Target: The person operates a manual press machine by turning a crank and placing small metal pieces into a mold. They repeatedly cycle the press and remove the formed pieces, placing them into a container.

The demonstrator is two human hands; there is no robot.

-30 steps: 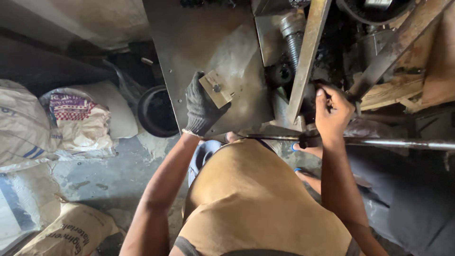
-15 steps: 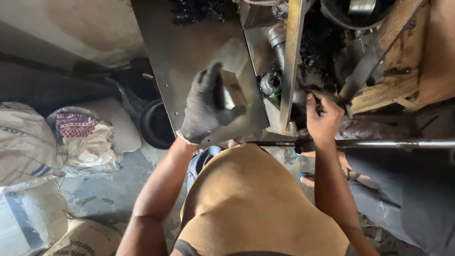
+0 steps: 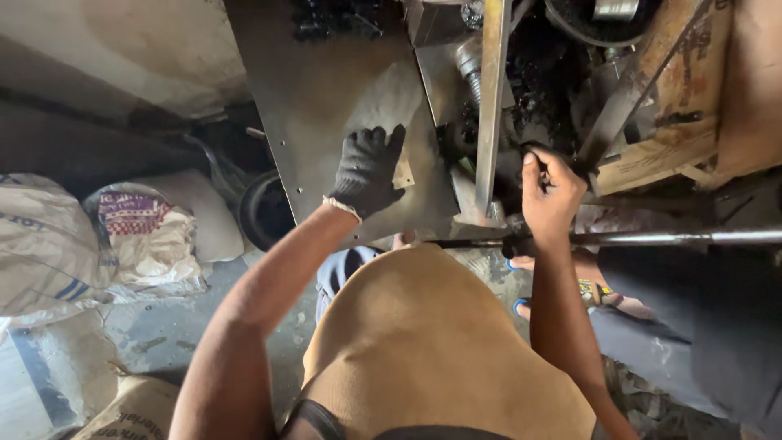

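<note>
Left grip: your gloved left hand (image 3: 368, 173) is spread flat, fingers wide, pressing a small pale metal tab (image 3: 402, 173) against the steel panel (image 3: 326, 98). It pins the tab and wraps nothing.
Right grip: your bare right hand (image 3: 551, 194) is curled tight around a dark, greasy part (image 3: 509, 167) just right of the upright steel bar (image 3: 491, 90). What exactly it clamps you can't make out, it's buried in grime.
Progress: by the look of it you're mid-job. The panel stands in place under your palm, the tab isn't visibly fastened, and the dark part is in hand rather than seated. No bolt or tool shows, so the fixing looks undone.
Big edges: the panel's lower edge runs right below your left wrist, sharp sheet metal. The upright bar's thin edge stands between your two hands.
Open room: free space left of the panel, above the sacks (image 3: 90, 244) on the floor.
Tight room: the right side is crowded, with a long rod (image 3: 652, 239) crossing just under your right wrist and wooden boards (image 3: 684, 106) close beyond.
Small hazards: the threaded shaft (image 3: 467, 61) and caked black grease sit near your right knuckles.
</note>
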